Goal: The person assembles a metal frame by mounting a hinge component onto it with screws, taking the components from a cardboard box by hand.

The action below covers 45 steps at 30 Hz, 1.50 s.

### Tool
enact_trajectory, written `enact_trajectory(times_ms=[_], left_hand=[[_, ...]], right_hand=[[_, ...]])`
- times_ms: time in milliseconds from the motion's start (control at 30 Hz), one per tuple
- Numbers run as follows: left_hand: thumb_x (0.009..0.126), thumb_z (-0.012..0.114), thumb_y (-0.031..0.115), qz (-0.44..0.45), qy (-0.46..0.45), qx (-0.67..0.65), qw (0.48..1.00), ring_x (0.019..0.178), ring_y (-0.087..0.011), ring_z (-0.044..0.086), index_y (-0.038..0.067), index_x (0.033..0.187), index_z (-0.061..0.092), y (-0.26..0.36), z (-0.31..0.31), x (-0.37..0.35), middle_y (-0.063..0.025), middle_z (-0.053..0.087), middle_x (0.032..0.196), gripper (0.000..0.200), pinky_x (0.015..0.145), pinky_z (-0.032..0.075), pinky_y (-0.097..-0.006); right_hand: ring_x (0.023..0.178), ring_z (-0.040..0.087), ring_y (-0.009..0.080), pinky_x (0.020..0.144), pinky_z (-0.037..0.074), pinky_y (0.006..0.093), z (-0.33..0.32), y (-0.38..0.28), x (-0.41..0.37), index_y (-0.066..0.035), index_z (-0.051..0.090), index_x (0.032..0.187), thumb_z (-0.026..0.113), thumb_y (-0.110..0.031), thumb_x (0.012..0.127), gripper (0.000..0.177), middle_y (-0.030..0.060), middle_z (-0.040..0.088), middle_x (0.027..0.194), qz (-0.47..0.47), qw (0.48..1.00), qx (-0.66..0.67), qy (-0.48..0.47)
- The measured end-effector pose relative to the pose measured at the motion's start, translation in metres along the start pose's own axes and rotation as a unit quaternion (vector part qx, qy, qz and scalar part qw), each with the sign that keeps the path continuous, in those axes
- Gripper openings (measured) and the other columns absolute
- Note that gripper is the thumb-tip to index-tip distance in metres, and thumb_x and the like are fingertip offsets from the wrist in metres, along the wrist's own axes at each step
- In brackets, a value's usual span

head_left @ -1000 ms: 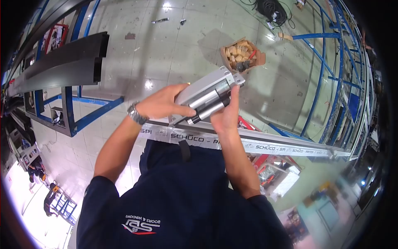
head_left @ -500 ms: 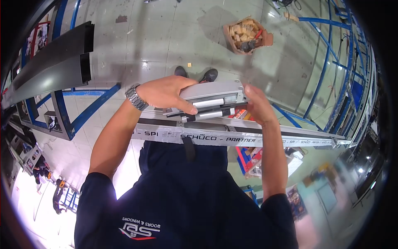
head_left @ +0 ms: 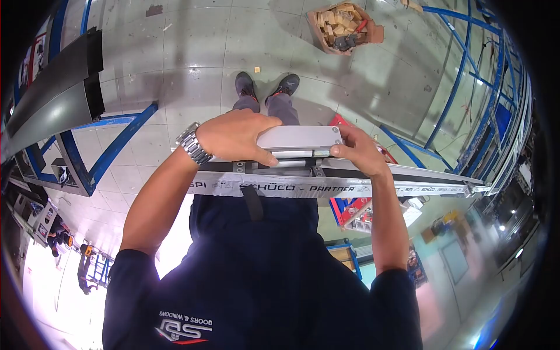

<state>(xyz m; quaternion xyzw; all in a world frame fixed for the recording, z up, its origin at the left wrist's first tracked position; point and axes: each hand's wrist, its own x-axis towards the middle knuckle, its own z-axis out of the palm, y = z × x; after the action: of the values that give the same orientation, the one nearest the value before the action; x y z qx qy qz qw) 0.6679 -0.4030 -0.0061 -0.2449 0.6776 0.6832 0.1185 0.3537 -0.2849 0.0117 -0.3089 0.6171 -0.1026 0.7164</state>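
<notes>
A silver-grey metal fitting (head_left: 297, 136) with cylindrical parts along its near side is held level just over a long metal profile (head_left: 408, 189) that crosses in front of the waist. Printed film covers the profile's near face. My left hand (head_left: 233, 135), with a metal watch at the wrist, grips the fitting's left end, thumb on the near edge. At the other end, my right hand (head_left: 363, 153) is closed round the corner, thumb on top and fingers partly hidden. Small brackets (head_left: 318, 171) sit in the profile's channel below the fitting. Whether the fitting touches the profile is unclear.
Dark profiles (head_left: 55, 96) rest on a blue-and-black stand (head_left: 125, 140) at left. A box of wooden blocks (head_left: 341, 29) is on the floor ahead. Blue frames (head_left: 455, 87) stand at right. Red and blue bins (head_left: 350, 213) lie beyond the profile's near side.
The fitting has turned from tilted to nearly level, covering more of its cylindrical parts. My right hand's thumb has come onto its top. The view has shifted, showing more of the shoes and legs.
</notes>
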Motion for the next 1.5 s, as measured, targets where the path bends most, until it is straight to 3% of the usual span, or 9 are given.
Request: enact_trajectory(times_ms=[167, 367, 733, 833, 967, 1167, 1367, 1400, 1500], left_hand=[[0.079, 0.082, 0.039, -0.022, -0.028, 0.024, 0.999, 0.091, -0.0368, 0.071, 0.006, 0.118, 0.066, 0.005, 0.002, -0.001, -0.0158, 0.074, 0.098, 0.054, 0.079, 0.053, -0.0433], [0.078, 0.083, 0.039, -0.04, -0.013, 0.015, 0.999, 0.089, -0.0358, 0.071, 0.005, 0.112, 0.068, 0.014, 0.008, -0.008, -0.0154, 0.074, 0.096, 0.049, 0.078, 0.053, -0.0415], [0.082, 0.082, 0.043, -0.11, -0.054, 0.0, 0.992, 0.082, -0.0223, 0.068, 0.004, 0.111, 0.07, 0.016, 0.011, -0.01, -0.0107, 0.072, 0.091, 0.051, 0.074, 0.051, -0.0358], [0.082, 0.081, 0.048, -0.12, -0.1, -0.025, 0.987, 0.077, -0.018, 0.064, 0.003, 0.107, 0.07, 0.019, -0.002, 0.0, -0.0084, 0.07, 0.085, 0.053, 0.069, 0.049, -0.0334], [0.083, 0.078, 0.055, -0.051, -0.1, -0.033, 0.993, 0.073, -0.016, 0.061, 0.001, 0.104, 0.07, -0.005, 0.001, 0.01, -0.0063, 0.068, 0.082, 0.058, 0.065, 0.047, -0.0323], [0.084, 0.077, 0.055, -0.04, -0.089, -0.013, 0.995, 0.076, -0.0165, 0.062, 0.002, 0.103, 0.07, 0.0, 0.001, 0.004, -0.0063, 0.067, 0.081, 0.057, 0.067, 0.047, -0.0333], [0.085, 0.077, 0.053, -0.034, -0.081, -0.034, 0.996, 0.077, -0.0157, 0.062, 0.001, 0.103, 0.07, -0.005, 0.005, 0.005, -0.0063, 0.068, 0.082, 0.055, 0.067, 0.048, -0.0327], [0.085, 0.076, 0.053, -0.053, -0.098, -0.044, 0.993, 0.077, -0.0155, 0.062, 0.001, 0.103, 0.07, -0.008, 0.002, 0.01, -0.0062, 0.068, 0.083, 0.055, 0.067, 0.048, -0.0324], [0.085, 0.076, 0.054, -0.07, -0.111, -0.053, 0.99, 0.075, -0.0152, 0.06, 0.001, 0.105, 0.071, -0.01, -0.003, 0.015, -0.0054, 0.066, 0.084, 0.056, 0.065, 0.047, -0.0325]], right_hand=[[0.094, 0.063, 0.0125, 0.086, 0.05, 0.0294, 0.01, 0.007, -0.009, 0.003, 0.069, 0.119, 0.085, -0.038, 0.083, 0.056, 0.0051, 0.07, 0.101, 0.017, 1.0, 0.018, -0.003], [0.094, 0.063, 0.0135, 0.086, 0.05, 0.0307, 0.013, 0.01, -0.01, 0.003, 0.069, 0.117, 0.082, -0.041, 0.085, 0.056, 0.0068, 0.071, 0.101, 0.008, 1.0, -0.016, -0.021], [0.093, 0.063, 0.0163, 0.084, 0.05, 0.0335, 0.02, 0.002, -0.01, 0.005, 0.07, 0.108, 0.073, -0.051, 0.088, 0.06, 0.012, 0.071, 0.097, -0.009, 0.997, -0.073, -0.039], [0.093, 0.061, 0.0143, 0.082, 0.048, 0.0295, 0.018, 0.002, -0.014, 0.005, 0.068, 0.124, 0.072, -0.046, 0.093, 0.06, 0.0083, 0.071, 0.104, 0.014, 0.997, -0.043, -0.062], [0.077, 0.05, 0.012, 0.066, 0.039, 0.0299, 0.021, -0.004, -0.009, 0.004, 0.069, 0.096, 0.069, -0.057, 0.09, 0.062, 0.003, 0.057, 0.079, 0.0, 0.998, -0.062, -0.025], [0.078, 0.052, 0.0138, 0.069, 0.042, 0.0311, 0.015, 0.003, -0.004, 0.004, 0.071, 0.107, 0.068, -0.062, 0.088, 0.069, 0.0039, 0.062, 0.085, 0.034, 0.989, -0.139, -0.031], [0.102, 0.062, 0.0205, 0.087, 0.05, 0.0332, 0.026, -0.025, -0.012, 0.006, 0.067, 0.126, 0.07, -0.065, 0.087, 0.081, 0.0143, 0.069, 0.113, 0.052, 0.992, -0.105, -0.041], [0.114, 0.062, 0.0242, 0.095, 0.05, 0.0358, 0.025, -0.038, -0.013, 0.007, 0.062, 0.135, 0.07, -0.065, 0.087, 0.087, 0.0177, 0.067, 0.125, 0.096, 0.987, -0.112, -0.065], [0.113, 0.062, 0.0262, 0.094, 0.05, 0.038, 0.02, -0.008, 0.008, 0.007, 0.061, 0.136, 0.07, -0.066, 0.086, 0.089, 0.0181, 0.067, 0.125, 0.066, 0.991, -0.104, -0.061]])
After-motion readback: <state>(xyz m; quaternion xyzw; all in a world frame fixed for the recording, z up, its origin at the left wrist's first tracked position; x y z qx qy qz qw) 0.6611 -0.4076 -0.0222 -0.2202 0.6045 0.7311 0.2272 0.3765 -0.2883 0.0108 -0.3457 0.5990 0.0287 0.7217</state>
